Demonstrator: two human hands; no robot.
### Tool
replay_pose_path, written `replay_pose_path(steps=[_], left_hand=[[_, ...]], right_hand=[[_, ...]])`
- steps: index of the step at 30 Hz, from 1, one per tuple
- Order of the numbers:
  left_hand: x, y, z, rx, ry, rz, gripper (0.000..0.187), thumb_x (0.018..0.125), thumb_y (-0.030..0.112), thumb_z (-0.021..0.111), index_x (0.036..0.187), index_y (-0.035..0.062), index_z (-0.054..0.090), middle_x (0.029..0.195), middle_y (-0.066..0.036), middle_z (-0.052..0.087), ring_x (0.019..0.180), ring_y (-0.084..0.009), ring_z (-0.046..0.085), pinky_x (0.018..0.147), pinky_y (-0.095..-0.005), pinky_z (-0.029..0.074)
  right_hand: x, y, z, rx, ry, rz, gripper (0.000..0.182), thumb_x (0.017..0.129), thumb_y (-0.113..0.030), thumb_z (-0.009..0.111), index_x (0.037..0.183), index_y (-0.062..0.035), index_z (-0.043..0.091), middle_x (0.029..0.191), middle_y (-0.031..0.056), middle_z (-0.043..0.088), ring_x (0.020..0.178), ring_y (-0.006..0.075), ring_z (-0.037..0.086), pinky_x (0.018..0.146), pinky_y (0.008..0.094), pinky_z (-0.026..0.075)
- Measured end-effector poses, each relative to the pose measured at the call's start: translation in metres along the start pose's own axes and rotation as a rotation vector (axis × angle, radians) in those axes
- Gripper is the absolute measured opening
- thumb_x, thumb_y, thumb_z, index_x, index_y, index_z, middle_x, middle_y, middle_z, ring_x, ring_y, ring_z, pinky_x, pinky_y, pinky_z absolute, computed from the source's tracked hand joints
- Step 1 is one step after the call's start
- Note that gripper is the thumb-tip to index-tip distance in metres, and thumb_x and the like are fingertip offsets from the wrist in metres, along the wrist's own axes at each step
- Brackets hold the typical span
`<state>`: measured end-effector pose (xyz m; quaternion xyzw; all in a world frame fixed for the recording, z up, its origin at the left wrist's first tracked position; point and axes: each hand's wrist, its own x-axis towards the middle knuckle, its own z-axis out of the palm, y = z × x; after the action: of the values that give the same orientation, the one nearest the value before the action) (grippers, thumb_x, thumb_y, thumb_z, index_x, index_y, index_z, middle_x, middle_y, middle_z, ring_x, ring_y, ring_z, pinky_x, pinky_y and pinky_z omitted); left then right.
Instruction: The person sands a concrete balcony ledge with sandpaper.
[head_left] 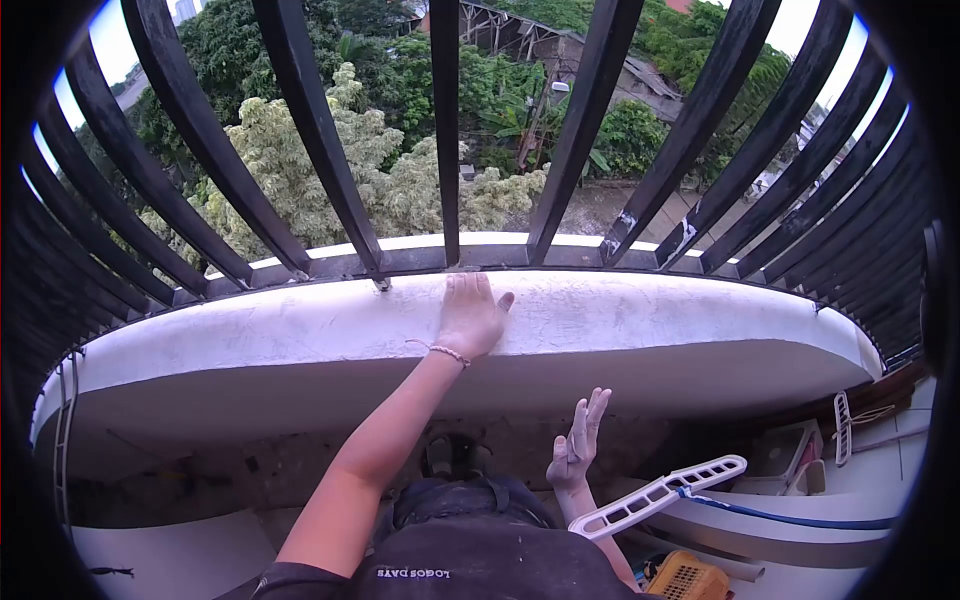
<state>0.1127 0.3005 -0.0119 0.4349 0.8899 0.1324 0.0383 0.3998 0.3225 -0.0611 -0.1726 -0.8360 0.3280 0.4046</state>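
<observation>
My left hand [472, 315] lies palm down on the white ledge [620, 310]. Its fingers reach the bottom bar of the dark railing [448, 130], and the thumb points out to the right. A braided bracelet [450, 353] circles that wrist. Lower down, my right hand [580, 440] is raised in the air with its fingers stretched upward, pale as if dusted. No object shows in either hand. Close to my right forearm, a white slotted plastic strip [660, 497] hangs with a blue cord [790, 518] tied to it.
An orange-yellow basket [685, 577] sits at the bottom right. Another white slotted strip [842, 428] and a pale container [783, 455] are at the right. A thin ladder-like frame [65, 430] stands at the left. Trees and a roof lie beyond the railing.
</observation>
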Motion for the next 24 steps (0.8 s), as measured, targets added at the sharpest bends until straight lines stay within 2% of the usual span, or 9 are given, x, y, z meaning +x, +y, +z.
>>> replay_pose_path(steps=[2,5,11,13,15,18,21,22,24], left_hand=[[0.005,0.037,0.016,-0.028,-0.043,0.072,0.084,0.106,0.052,0.034,0.149,-0.0186,0.025,0.155,-0.035,0.032,0.148,-0.0467,0.026,0.126,-0.0505,0.017],[0.001,0.087,0.022,-0.049,-0.037,0.196,0.085,0.107,0.051,0.032,0.153,-0.0183,0.018,0.160,-0.036,0.022,0.153,-0.0465,0.016,0.128,-0.0498,0.010],[0.005,0.083,0.015,-0.337,-0.057,0.405,0.080,0.108,0.046,0.030,0.153,-0.0182,0.015,0.162,-0.035,0.019,0.155,-0.0428,0.014,0.128,-0.0497,0.007],[0.006,0.046,0.011,-0.280,0.109,0.432,0.073,0.108,0.044,0.032,0.149,-0.0165,0.028,0.153,-0.035,0.036,0.149,-0.0436,0.030,0.125,-0.0523,0.017],[0.012,0.015,-0.018,-0.250,-0.038,0.315,0.063,0.107,0.044,0.037,0.130,-0.0130,0.050,0.129,-0.034,0.057,0.129,-0.0448,0.051,0.112,-0.0535,0.035],[0.033,0.005,-0.014,-0.096,-0.015,0.321,0.065,0.103,0.054,0.044,0.095,-0.0081,0.062,0.091,-0.027,0.069,0.092,-0.0428,0.067,0.086,-0.0510,0.051],[0.058,0.038,-0.009,-0.138,-0.198,0.354,0.070,0.101,0.060,0.043,0.090,-0.0072,0.062,0.088,-0.026,0.069,0.089,-0.0429,0.068,0.084,-0.0504,0.052],[0.067,0.046,0.000,-0.161,-0.225,0.411,0.078,0.101,0.063,0.041,0.110,-0.0111,0.061,0.101,-0.027,0.069,0.098,-0.0420,0.067,0.088,-0.0485,0.052],[0.074,0.067,0.017,-0.185,-0.122,0.556,0.082,0.101,0.065,0.039,0.128,-0.0119,0.051,0.115,-0.029,0.065,0.108,-0.0411,0.065,0.094,-0.0478,0.049]], right_hand=[[-0.004,0.000,-0.004,-0.019,0.038,0.008,0.061,0.103,-0.025,0.040,0.158,-0.0006,0.034,0.166,0.0336,0.008,0.153,0.0498,0.019,0.120,0.0554,0.027],[-0.003,0.002,-0.013,-0.062,0.108,-0.013,0.060,0.102,-0.023,0.040,0.157,-0.0002,0.037,0.165,0.0347,0.012,0.151,0.0522,0.022,0.118,0.0548,0.033],[-0.002,-0.001,-0.033,-0.103,0.210,-0.013,0.061,0.102,-0.025,0.039,0.158,-0.0014,0.034,0.167,0.0316,0.011,0.154,0.0494,0.018,0.121,0.0567,0.025],[-0.008,-0.002,-0.039,-0.101,0.215,0.012,0.063,0.101,-0.024,0.039,0.159,-0.0015,0.032,0.168,0.0303,0.008,0.155,0.0470,0.015,0.124,0.0565,0.018],[-0.018,0.006,-0.043,-0.161,0.204,0.030,0.063,0.100,-0.023,0.039,0.158,0.0009,0.032,0.167,0.0309,0.011,0.155,0.0464,0.015,0.124,0.0565,0.018],[-0.027,0.008,-0.048,-0.163,0.182,0.071,0.063,0.101,-0.024,0.039,0.157,0.0041,0.033,0.167,0.0313,0.013,0.155,0.0457,0.015,0.124,0.0548,0.018],[-0.036,0.010,-0.048,-0.103,0.211,0.121,0.062,0.101,-0.024,0.038,0.157,0.0040,0.034,0.167,0.0313,0.014,0.155,0.0455,0.016,0.124,0.0537,0.019],[-0.037,0.008,-0.047,-0.093,0.227,0.129,0.062,0.102,-0.024,0.039,0.157,0.0035,0.033,0.166,0.0312,0.015,0.155,0.0453,0.016,0.124,0.0534,0.020],[-0.041,0.008,-0.047,-0.094,0.241,0.137,0.062,0.102,-0.024,0.039,0.157,0.0030,0.033,0.166,0.0311,0.015,0.155,0.0452,0.016,0.124,0.0534,0.020]])
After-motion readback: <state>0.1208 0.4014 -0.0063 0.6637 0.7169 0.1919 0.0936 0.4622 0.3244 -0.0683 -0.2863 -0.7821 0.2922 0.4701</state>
